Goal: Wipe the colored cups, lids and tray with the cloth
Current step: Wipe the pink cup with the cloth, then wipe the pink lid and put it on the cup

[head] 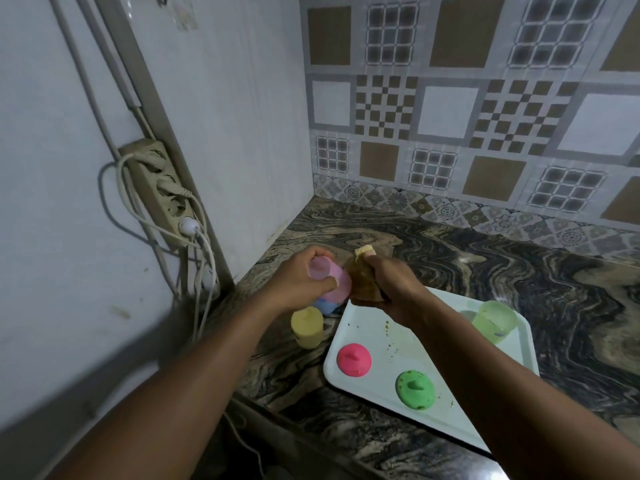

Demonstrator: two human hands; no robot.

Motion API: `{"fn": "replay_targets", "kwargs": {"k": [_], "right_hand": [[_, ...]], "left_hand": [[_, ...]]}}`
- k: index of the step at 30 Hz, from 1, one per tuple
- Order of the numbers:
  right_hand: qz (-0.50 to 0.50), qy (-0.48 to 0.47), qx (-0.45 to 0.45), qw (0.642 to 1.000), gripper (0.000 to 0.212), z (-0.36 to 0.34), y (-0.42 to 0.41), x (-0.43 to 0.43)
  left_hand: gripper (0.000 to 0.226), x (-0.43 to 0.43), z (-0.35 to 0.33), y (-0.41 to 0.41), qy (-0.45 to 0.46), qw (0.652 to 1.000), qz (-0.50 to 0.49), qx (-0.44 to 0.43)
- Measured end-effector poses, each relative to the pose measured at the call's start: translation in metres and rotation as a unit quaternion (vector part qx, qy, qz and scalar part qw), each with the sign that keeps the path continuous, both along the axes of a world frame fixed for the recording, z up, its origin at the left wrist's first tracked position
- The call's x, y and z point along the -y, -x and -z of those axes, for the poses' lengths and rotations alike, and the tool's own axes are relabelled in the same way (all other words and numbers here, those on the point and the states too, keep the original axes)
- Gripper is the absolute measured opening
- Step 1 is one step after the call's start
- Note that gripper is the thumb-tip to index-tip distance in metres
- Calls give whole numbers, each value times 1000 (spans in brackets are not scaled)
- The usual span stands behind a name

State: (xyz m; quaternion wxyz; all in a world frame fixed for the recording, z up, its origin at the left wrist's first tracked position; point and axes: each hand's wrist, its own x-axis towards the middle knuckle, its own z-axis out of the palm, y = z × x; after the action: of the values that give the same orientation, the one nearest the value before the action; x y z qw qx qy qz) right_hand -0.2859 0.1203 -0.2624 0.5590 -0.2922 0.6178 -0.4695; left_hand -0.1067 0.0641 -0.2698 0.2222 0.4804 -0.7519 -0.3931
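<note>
- Two bare hands met in the head view, both raised above the far left part of the marbled worktop (519,271).
- Left hand (298,278) gripped the pink cup (330,280). Its fingers were curled over the top and the thumb pressed in from below, so the cup lay tilted on its side in the air.
- Right hand (391,289) had its fingers clamped tight on the brown cloth (363,282), which was bunched in the fist. A paler yellow corner poked out above the knuckles.
- Cloth and pink cup touched between the two sets of fingers. Whether the cloth reached inside the cup could not be told.
- Just below the left fingers, a blue cup (325,306) sat on the worktop, mostly hidden by the pink cup and the hand.
- Nearer the person than those fingers, beside the left wrist, a yellow cup (307,327) stood upright on the worktop.
- Below the right fingers lay the white tray (377,400), its far corner under that hand. Small brownish specks dotted its surface.
- On the tray's near side, well apart from the right fingers, a pink lid (354,360) and a green lid (415,389) lay knob up.
- A green cup (495,322) stood in the tray's far right corner, to the right of the right forearm.
- Well to the left of the left fingers, a power strip (162,188) with plugs and cables hung on the white wall.
</note>
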Motion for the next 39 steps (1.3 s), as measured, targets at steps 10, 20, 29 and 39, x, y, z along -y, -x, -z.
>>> {"fn": "replay_targets", "kwargs": {"k": [10, 20, 29, 39], "right_hand": [[-14, -21, 27, 999, 37, 37, -31, 8], [63, -76, 41, 994, 49, 94, -38, -11], [77, -77, -18, 994, 36, 104, -7, -20], [88, -7, -99, 991, 25, 87, 45, -42]], "left_hand": [[48, -36, 18, -63, -52, 994, -63, 71], [98, -72, 82, -75, -97, 978, -105, 149], [95, -89, 109, -59, 9, 970, -109, 216], [34, -74, 88, 12, 189, 939, 120, 261]]}}
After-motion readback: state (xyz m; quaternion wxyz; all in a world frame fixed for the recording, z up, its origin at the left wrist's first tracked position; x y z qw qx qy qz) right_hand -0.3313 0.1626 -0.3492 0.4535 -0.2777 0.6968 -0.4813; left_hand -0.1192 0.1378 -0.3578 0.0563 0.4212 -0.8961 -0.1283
